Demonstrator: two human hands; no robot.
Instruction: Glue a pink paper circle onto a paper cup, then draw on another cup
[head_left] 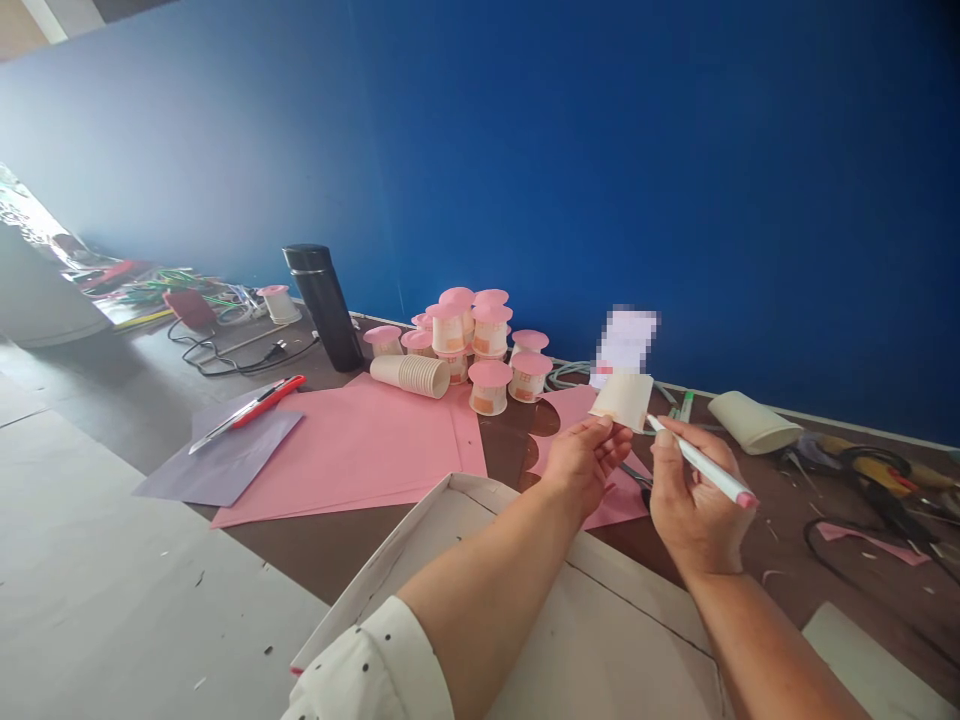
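Observation:
My left hand has its fingers closed on the rim of a white paper cup, which is upside down and a little tilted above the table. In my right hand is a white marker pen with a pink end. Its tip points at the cup's lower right edge; whether it touches cannot be made out. Behind my left hand stand several upside-down paper cups with pink paper discs on top, with orange marks drawn on their sides. A stack of plain paper cups lies on its side.
Pink paper sheets lie left of centre, with a grey sheet and a red utility knife over them. A black flask stands behind. Another cup or cup stack, cables and scraps lie right. A blue panel closes the back.

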